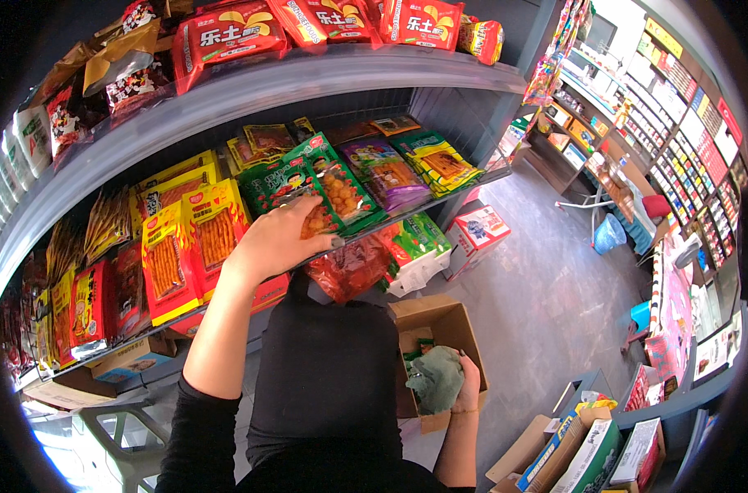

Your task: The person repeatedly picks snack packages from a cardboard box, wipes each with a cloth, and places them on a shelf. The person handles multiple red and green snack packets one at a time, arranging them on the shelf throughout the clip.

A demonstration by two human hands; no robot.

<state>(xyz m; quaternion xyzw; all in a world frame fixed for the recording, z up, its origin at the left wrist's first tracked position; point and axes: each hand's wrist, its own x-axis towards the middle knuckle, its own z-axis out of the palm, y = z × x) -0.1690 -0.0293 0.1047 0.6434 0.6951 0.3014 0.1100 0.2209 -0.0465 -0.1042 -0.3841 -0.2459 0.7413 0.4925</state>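
Note:
My left hand (288, 231) lies on a green snack packet (275, 185) near the front of the wire shelf. Its thumb is spread from the fingers at the packet's lower edge. Another green packet with round orange snacks (340, 188) lies just right of it, touching a purple packet (383, 175). Lower down, my right hand (468, 382) grips a crumpled grey-green cloth (437, 379). The cloth is over an open cardboard box (451, 320) on the floor, hiding part of its inside. Some small green packets (420, 348) show in the box.
Red and yellow snack packets (164, 265) fill the shelf's left side. An upper shelf edge (288, 77) curves above, bearing red bags (229, 37). A grey plastic stool (118, 431) stands lower left. More cartons (586, 456) lie lower right. A blue waste basket (608, 234) stands farther off.

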